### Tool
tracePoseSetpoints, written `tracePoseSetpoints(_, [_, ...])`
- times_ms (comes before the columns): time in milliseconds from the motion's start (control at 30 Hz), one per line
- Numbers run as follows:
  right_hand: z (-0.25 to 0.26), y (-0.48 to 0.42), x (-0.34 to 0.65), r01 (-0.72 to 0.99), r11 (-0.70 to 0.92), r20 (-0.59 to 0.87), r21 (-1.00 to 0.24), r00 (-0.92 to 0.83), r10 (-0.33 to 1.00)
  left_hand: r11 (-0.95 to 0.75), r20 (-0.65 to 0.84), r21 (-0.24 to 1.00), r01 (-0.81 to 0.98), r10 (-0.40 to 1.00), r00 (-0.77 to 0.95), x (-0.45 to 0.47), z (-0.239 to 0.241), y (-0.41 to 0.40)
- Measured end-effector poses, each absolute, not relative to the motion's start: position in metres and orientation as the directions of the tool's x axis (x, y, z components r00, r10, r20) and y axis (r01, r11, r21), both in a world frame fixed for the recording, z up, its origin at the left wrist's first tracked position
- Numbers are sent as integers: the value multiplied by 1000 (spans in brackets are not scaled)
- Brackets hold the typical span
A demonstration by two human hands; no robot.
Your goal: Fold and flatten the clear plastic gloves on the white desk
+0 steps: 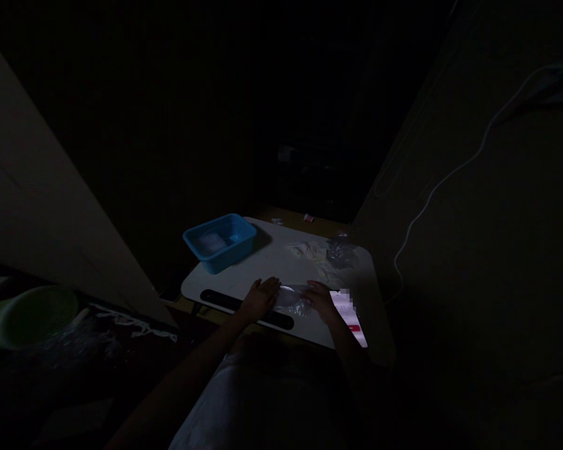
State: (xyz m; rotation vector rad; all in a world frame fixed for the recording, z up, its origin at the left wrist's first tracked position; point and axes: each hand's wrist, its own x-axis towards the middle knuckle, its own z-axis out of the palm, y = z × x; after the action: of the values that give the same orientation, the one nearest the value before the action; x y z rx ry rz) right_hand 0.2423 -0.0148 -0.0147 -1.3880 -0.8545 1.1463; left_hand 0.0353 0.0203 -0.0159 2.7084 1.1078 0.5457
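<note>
A clear plastic bag (291,299) lies across the near part of the white folding table (263,250), shiny and wrinkled at its right side. My left hand (261,298) rests on the bag's left end with its fingers stretched out. At the other end, the fingers of my right hand (319,300) curl onto the plastic and seem to grip it; dim light blurs the details. Just right of that hand is a lit phone (349,317), partly covered by my forearm. Farther back are a crumpled clear bag (341,252) and some pale thin scraps (312,252).
A blue plastic basin (228,253) with something whitish inside stands at the table's left. A long dark slot (281,320) runs along the near edge. To the left is a green container (37,315). A white cable (431,194) hangs along the right wall. The surroundings are very dark.
</note>
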Motion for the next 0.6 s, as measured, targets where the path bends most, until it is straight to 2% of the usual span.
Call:
tracePoseSetpoints(133, [-11, -19, 244, 114, -95, -41, -989, 405, 913, -704, 243, 163, 692, 708, 663, 37, -16, 16])
tracePoseSetpoints(233, [-2, -29, 239, 321, -36, 122, -947, 457, 881, -690, 228, 111, 716, 719, 657, 39, -15, 13])
tracePoseSetpoints(267, [1, -33, 235, 460, 5, 223, -888, 420, 880, -684, 225, 102, 722, 723, 653, 39, -14, 13])
tracePoseSetpoints(300, [4, -37, 229, 602, 61, 304, -796, 310, 901, -680, 224, 95, 727, 726, 651, 39, -14, 12])
tracePoseSetpoints(367, [9, -43, 214, 758, 183, 338, -625, 51, 940, -675, 219, 84, 733, 730, 648, 40, -12, 11])
tracePoseSetpoints(400, [10, -44, 205, 790, 252, 330, -559, -67, 942, -675, 212, 79, 733, 730, 650, 40, -12, 11])
tracePoseSetpoints(467, [10, -44, 187, 825, 319, 300, -467, -191, 935, -677, 187, 67, 733, 730, 657, 39, -11, 11])
tracePoseSetpoints(600, [5, -40, 169, 882, 298, 187, -364, -244, 952, -684, 151, 32, 729, 724, 673, 38, -11, 11])
